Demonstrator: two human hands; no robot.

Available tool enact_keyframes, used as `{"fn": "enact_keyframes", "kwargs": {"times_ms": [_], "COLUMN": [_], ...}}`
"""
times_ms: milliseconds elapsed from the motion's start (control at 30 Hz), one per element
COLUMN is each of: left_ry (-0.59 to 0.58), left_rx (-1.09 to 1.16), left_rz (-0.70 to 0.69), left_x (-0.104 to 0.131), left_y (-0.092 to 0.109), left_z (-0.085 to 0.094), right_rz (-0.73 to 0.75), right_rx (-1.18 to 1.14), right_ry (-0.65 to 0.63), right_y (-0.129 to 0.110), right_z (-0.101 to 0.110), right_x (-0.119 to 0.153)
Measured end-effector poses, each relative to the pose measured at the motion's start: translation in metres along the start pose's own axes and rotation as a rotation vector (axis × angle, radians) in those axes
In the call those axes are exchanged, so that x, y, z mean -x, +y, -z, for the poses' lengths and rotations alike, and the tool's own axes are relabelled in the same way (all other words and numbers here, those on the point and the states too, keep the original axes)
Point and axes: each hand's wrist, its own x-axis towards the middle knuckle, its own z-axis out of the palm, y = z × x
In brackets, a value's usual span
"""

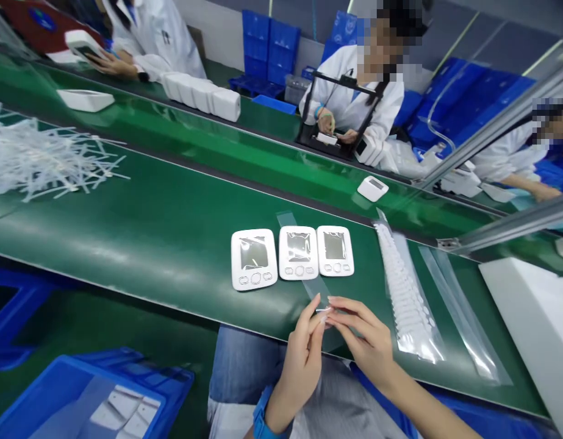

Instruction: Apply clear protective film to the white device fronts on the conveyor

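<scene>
My left hand (302, 353) and my right hand (370, 344) meet at the bench's near edge, fingertips pinched together. Between them they grip the near end of a clear plastic strip (314, 288). The strip runs beneath the middle one of three white handheld devices, and its far end shows beyond it. Each device lies face up with a grey screen and a row of buttons: the left device (254, 279) sits slightly apart, while the middle device (298, 272) and right device (336, 268) touch. Fingers hide the exact tip of the strip.
Clear bags (412, 299) of white round pieces and clear strips (464, 317) lie right, beside a white box (523, 305). Strips are heaped (43, 158) at far left. A blue bin (57, 378) stands below left. Across a green belt (244, 161), several co-workers handle white devices.
</scene>
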Motion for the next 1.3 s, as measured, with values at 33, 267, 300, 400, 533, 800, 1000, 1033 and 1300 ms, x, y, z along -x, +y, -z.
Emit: {"fn": "enact_keyframes", "kwargs": {"times_ms": [33,267,300,400,533,800,1000,1033,1300], "left_ry": [-0.002,0.007,0.0,-0.011,0.001,-0.129,-0.186,-0.172,0.114], "left_rx": [-0.004,-0.09,-0.103,-0.154,-0.258,-0.382,-0.456,-0.462,-0.742], "left_rz": [0.012,-0.006,-0.015,-0.036,-0.098,-0.305,-0.403,-0.411,-0.404], "left_x": [0.0,-0.003,-0.004,-0.006,-0.011,-0.024,-0.037,-0.04,-0.058], "left_y": [-0.001,-0.005,-0.005,-0.006,-0.009,-0.012,-0.017,-0.016,-0.01], "left_z": [-0.002,-0.013,-0.014,-0.018,-0.022,-0.032,-0.02,-0.017,-0.011], "right_rz": [-0.009,-0.12,-0.145,-0.153,-0.135,-0.292,-0.391,-0.418,-0.735], "right_rx": [0.001,-0.092,-0.106,-0.126,-0.13,-0.117,-0.075,-0.057,-0.108], "right_ry": [0.024,0.09,0.096,0.118,0.173,0.179,0.063,0.058,-0.009], "right_y": [0.001,0.011,0.013,0.017,0.022,0.031,0.032,0.035,0.089], "right_z": [0.0,-0.001,0.0,0.002,0.005,0.011,0.03,0.035,0.041], "right_x": [0.003,0.007,0.008,0.011,0.014,0.013,0.003,-0.002,-0.046]}}
